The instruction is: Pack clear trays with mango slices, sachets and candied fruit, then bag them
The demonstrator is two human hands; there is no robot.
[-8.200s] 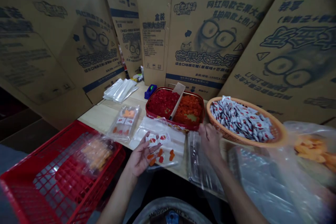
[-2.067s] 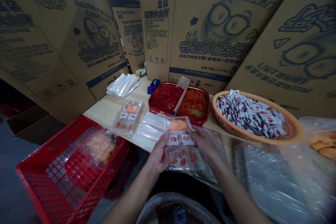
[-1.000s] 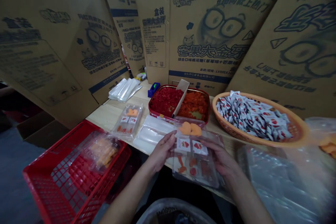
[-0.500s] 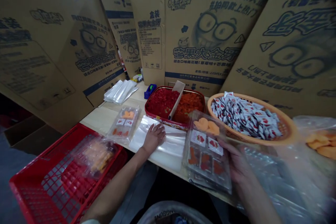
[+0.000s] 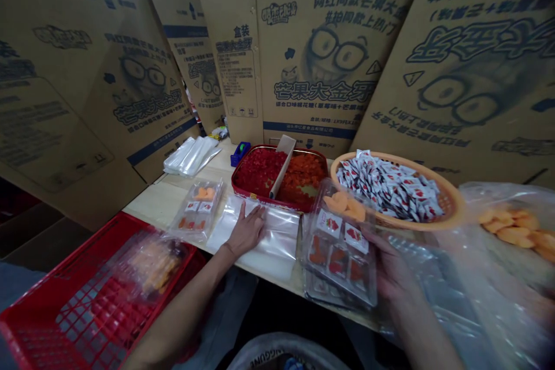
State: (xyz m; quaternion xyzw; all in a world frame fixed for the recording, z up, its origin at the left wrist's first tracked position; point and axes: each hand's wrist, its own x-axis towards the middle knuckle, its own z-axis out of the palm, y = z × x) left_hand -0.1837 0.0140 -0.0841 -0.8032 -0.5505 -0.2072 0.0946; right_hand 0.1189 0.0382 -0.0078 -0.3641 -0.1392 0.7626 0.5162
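My left hand [image 5: 245, 229] lies with its fingers stretched out on a stack of clear plastic bags [image 5: 277, 243] at the table's front edge. In my right hand [image 5: 385, 260] is a clear plastic tray [image 5: 342, 243], gripped by its right side and tilted. Its compartments hold orange pieces, white sachets with red print, and red-orange bits. Under it lie more clear trays [image 5: 318, 288], partly covered. A bagged filled tray [image 5: 197, 208] rests left of my left hand. Behind the bags stands a red box [image 5: 243, 189] of red and orange bits, split by a strip of card.
An orange basket [image 5: 455, 208] of sachets stands back right, beside a plastic bag of orange pieces [image 5: 515, 228]. A red crate [image 5: 65, 266] with bagged packs sits low at left. Folded bags [image 5: 191, 156] and a blue tape dispenser [image 5: 240, 154] lie behind; cardboard boxes [image 5: 312, 69] wall the back.
The view has swung slightly right, shifting most things leftward. My left hand's fingers have spread a little on the bags. The tray stays in my right hand, slightly farther left relative to the sachet basket.
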